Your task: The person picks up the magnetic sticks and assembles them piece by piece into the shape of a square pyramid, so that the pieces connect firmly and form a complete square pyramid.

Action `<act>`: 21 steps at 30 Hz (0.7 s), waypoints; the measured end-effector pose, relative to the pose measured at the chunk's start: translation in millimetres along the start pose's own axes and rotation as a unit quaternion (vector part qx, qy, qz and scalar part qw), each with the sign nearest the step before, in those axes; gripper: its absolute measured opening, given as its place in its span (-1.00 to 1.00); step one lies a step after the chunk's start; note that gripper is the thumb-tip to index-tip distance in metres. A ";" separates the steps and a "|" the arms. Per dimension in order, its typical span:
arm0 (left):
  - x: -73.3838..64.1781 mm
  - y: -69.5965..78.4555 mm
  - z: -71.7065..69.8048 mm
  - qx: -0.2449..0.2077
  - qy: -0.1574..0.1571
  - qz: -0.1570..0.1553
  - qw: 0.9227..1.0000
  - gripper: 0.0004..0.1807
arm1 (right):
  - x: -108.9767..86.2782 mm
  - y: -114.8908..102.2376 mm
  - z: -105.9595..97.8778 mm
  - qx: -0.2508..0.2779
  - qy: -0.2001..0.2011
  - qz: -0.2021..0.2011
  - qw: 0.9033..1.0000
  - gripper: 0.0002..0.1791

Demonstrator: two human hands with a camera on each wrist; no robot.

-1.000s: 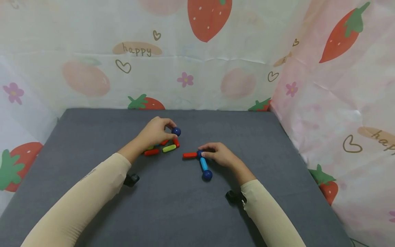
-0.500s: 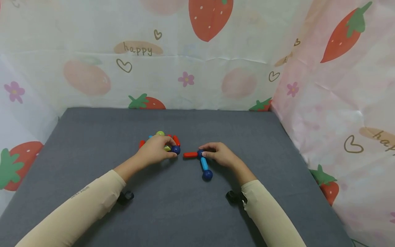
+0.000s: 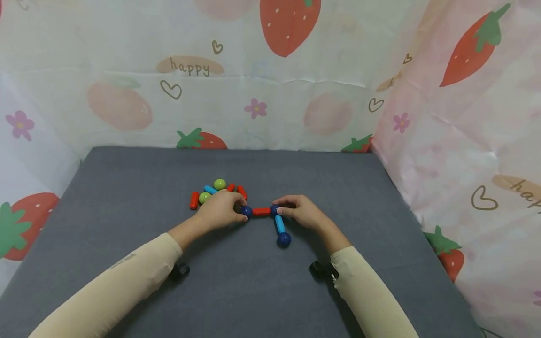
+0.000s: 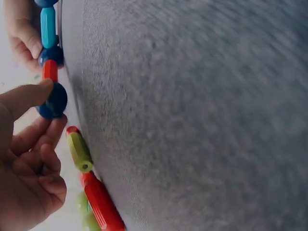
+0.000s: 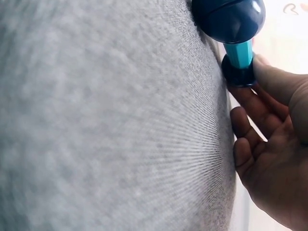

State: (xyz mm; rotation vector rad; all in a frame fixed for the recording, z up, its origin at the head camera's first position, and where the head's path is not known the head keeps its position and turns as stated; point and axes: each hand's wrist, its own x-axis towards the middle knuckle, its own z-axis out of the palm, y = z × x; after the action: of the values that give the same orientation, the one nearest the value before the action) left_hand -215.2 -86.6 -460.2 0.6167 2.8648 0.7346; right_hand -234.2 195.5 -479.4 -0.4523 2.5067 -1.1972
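My left hand pinches a dark blue ball between thumb and fingers. That ball meets the left end of a red rod. At the rod's right end is a second dark blue ball, which my right hand pinches. From this ball a light blue rod runs toward the front, ending in a third dark blue ball. In the left wrist view, the thumb lies over the held ball where it joins the red rod.
Loose pieces lie behind and left of my left hand: red rods, a light blue rod and green balls. A green rod shows in the left wrist view. The grey table ends at a printed curtain.
My left hand has brought the dark blue ball forward and right from the pile, up to the red rod's free end. My right hand has stayed in place, pinching its ball.
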 end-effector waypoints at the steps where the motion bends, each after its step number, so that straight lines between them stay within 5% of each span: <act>1: 0.8 -0.2 0.8 0.001 -0.002 0.002 1.000 -0.63 | 0.0 -0.5 0.2 0.000 0.002 -0.002 1.000 -0.68; 10: 4.6 -4.2 5.8 0.002 -0.013 0.012 1.000 -0.63 | -2.6 -4.5 -2.7 -0.011 -0.008 -0.007 1.000 -0.67; 21: 8.1 -7.3 7.4 -0.011 -0.017 0.023 1.000 -0.60 | 7.7 -1.1 -22.7 -0.028 -0.122 -0.056 0.991 -0.60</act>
State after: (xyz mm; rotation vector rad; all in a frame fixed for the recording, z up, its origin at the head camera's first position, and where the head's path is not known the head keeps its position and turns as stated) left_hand -223.6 -85.9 -470.4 0.6862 2.8160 0.7537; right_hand -250.4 207.3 -466.3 -0.7177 2.3354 -1.0414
